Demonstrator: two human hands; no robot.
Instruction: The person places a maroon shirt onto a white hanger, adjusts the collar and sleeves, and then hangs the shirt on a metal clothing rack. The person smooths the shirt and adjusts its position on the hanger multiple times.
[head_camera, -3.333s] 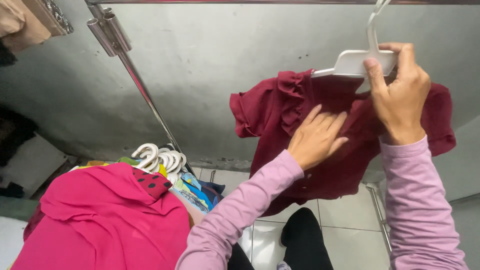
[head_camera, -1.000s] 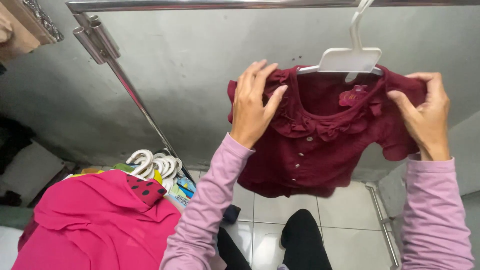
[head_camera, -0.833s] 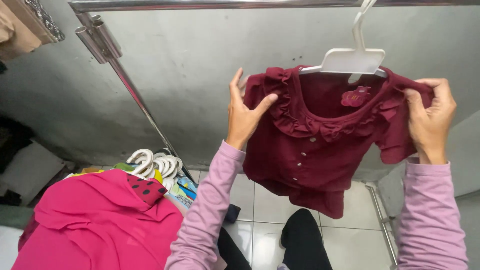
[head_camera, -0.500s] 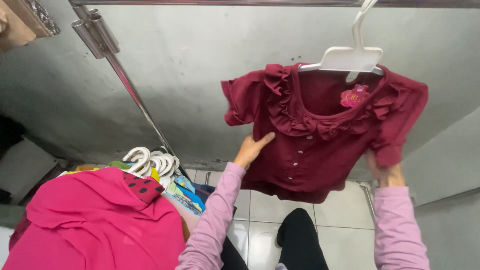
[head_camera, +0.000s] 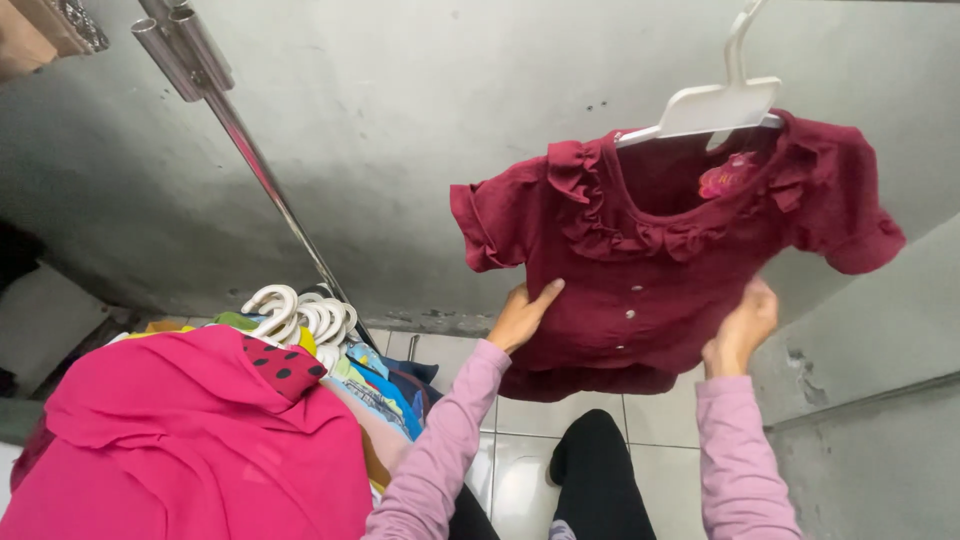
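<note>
- maroon ruffled blouse (head_camera: 650, 270) hangs on a white plastic hanger (head_camera: 715, 105) near the top right of the view, in front of the grey wall (head_camera: 420, 130); the hanger's hook runs out of frame, so i can't tell what it hangs on.
- left hand (head_camera: 525, 315): fingers mostly open, thumb out, flat against the blouse's lower left edge; looks like a light pinch on the hem, not a full grip.
- right hand (head_camera: 742, 328): fingers curled at the lower right hem; the grip itself is hidden behind the fabric, so i can't tell how firm it is.
- step in hand, as i read it: pulling the hem straight so the blouse hangs flat.
- what's left calls for an even tug on both sides, then letting go.
- below left: a chrome rail (head_camera: 250, 150) slants down to bunched white hangers (head_camera: 300, 312), with a pink garment (head_camera: 170, 440) in front.
</note>
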